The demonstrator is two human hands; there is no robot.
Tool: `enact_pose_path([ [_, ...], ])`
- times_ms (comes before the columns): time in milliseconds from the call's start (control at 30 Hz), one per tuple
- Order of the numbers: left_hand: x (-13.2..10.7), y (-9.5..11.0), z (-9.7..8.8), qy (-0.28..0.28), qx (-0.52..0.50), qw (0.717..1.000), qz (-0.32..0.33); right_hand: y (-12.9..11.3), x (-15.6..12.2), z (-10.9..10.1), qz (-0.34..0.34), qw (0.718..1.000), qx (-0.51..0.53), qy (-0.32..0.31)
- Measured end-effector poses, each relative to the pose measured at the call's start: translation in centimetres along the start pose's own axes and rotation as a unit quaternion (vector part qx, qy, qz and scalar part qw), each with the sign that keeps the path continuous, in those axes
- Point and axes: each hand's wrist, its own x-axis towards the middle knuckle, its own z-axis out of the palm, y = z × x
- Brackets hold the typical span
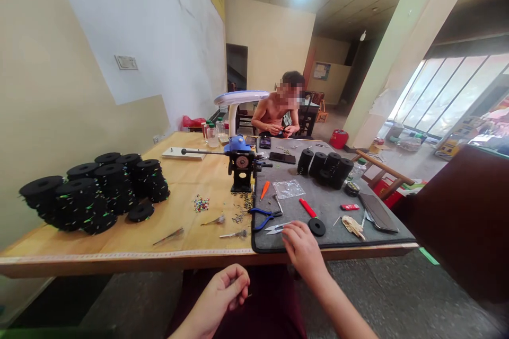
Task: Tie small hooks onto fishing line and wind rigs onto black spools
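Observation:
My left hand (228,288) is held low over my lap at the table's front edge. Its fingers are pinched together, and a tiny bit of something shows below them, too small to name. My right hand (302,246) rests on the front of the grey mat, fingers curled over the handle end of metal thread snips (274,229). The snips' blades stick out to the left, slightly apart. Just right of that hand lies a black foam ring (317,227). A red-handled tool (307,207) lies behind it, and blue-handled pliers (264,217) to its left.
A clamp-like winding device (241,169) stands mid-table beneath a lamp (238,97). Stacked black foam spools (115,185) fill the left, with more spools (326,167) on the mat (286,169). Colored beads (201,203) lie left. A person (278,111) sits opposite, hands working.

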Motion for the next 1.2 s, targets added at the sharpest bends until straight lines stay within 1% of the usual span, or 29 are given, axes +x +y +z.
enact_pose_path([
  [33,0.0,0.0,0.0,-0.002,-0.002,1.0,-0.001,0.7,0.8,0.0,-0.018,0.999,-0.042,-0.019],
  [100,-0.1,0.0,0.0,-0.007,-0.004,1.0,-0.004,1.9,2.3,0.4,-0.056,0.989,-0.107,-0.082],
  [167,-0.1,-0.2,-0.2,-0.01,-0.009,1.0,-0.009,2.6,3.2,0.9,-0.076,0.979,-0.14,-0.123],
  [267,-0.1,-0.6,-0.7,-0.014,-0.016,1.0,-0.007,2.8,3.5,1.1,-0.079,0.977,-0.141,-0.138],
  [333,-0.2,-0.8,-0.9,-0.01,-0.01,1.0,-0.002,2.3,2.9,0.7,-0.072,0.979,-0.136,-0.135],
  [400,-0.2,-0.8,-1.0,0.001,0.009,1.0,0.003,1.2,1.6,0.1,-0.046,0.986,-0.102,-0.127],
  [433,-0.3,-0.8,-1.0,0.009,0.02,1.0,0.005,0.4,0.8,-0.2,-0.007,0.993,-0.028,-0.116],
  [467,-0.3,-0.8,-0.9,0.016,0.032,0.999,0.006,-0.6,-0.1,-0.4,0.033,0.991,0.06,-0.114],
  [533,-0.3,-0.7,-0.9,0.028,0.05,0.998,0.009,-2.6,-2.0,-0.3,0.09,0.971,0.193,-0.106],
  [567,-0.3,-0.7,-0.8,0.032,0.056,0.998,0.01,-3.6,-2.9,-0.1,0.113,0.961,0.228,-0.106],
  [667,-0.3,-0.7,-0.8,0.037,0.07,0.997,0.012,-6.1,-4.8,1.2,0.171,0.934,0.29,-0.122],
  [733,-0.3,-0.9,-0.9,0.038,0.087,0.995,0.019,-7.0,-5.4,2.3,0.199,0.918,0.314,-0.138],
  [833,-0.2,-1.1,-1.1,0.041,0.121,0.991,0.04,-7.7,-5.5,3.5,0.221,0.907,0.329,-0.145],
  [967,-0.2,-1.2,-1.2,0.036,0.147,0.986,0.067,-7.8,-5.0,3.7,0.238,0.908,0.314,-0.145],
  [1200,-0.4,-1.3,-1.1,0.023,0.172,0.982,0.078,-7.8,-4.5,3.6,0.238,0.914,0.295,-0.144],
])
